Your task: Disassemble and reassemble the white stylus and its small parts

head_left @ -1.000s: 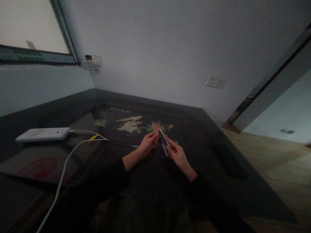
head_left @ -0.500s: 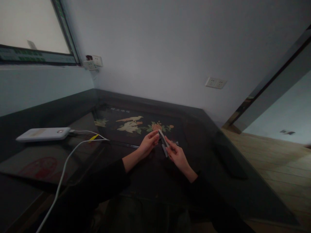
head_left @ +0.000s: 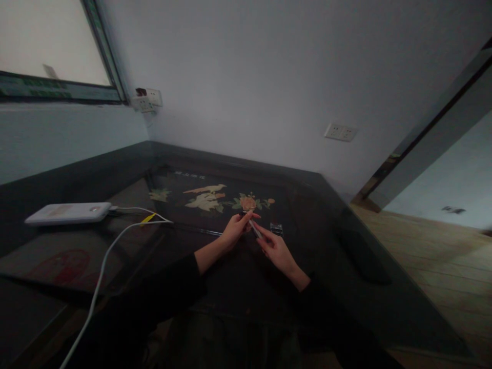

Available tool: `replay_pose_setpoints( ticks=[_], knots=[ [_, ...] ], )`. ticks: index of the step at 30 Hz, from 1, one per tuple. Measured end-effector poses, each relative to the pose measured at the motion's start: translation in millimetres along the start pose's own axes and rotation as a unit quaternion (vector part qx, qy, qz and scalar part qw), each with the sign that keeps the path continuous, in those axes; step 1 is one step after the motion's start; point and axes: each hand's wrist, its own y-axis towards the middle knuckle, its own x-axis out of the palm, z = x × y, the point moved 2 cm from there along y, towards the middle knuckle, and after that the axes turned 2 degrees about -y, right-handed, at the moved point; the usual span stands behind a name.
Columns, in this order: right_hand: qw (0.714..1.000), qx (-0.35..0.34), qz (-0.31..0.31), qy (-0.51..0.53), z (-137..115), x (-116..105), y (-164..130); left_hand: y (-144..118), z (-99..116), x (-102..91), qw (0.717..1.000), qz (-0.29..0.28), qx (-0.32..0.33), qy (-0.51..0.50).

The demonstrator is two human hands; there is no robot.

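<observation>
A thin pale strip [head_left: 254, 228] is pinched between a person's left hand [head_left: 235, 229] and right hand [head_left: 274, 247], fingers of both closed on it, low over a dark glass-topped table [head_left: 346, 246]. Just right of the strip lies a small shiny clip [head_left: 276, 228]. Far left of the strip, a white power bank [head_left: 67, 213] rests with its white cable [head_left: 103, 266].
</observation>
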Motion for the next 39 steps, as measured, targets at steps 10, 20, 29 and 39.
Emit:
replay_pose_setpoints(
  ticks=[10,20,29,39],
  knots=[
    [1.0,-0.01,0.02,-0.007,11.4,-4.7,3.0,-0.5,10.0,-1.2,0.999,0.025,0.018,0.043],
    [0.998,-0.002,0.021,-0.051,4.4,-16.1,1.9,6.9,20.5,-14.8,0.99,0.092,0.068,0.076],
    [0.991,-0.007,0.132,-0.036,5.9,-47.4,7.4,6.9,20.1,-13.3,0.991,0.093,0.056,0.073],
    [0.994,-0.046,0.097,0.005,-7.8,-45.8,3.4,-18.4,11.8,16.1,0.968,-0.208,-0.114,0.075]
  ],
)
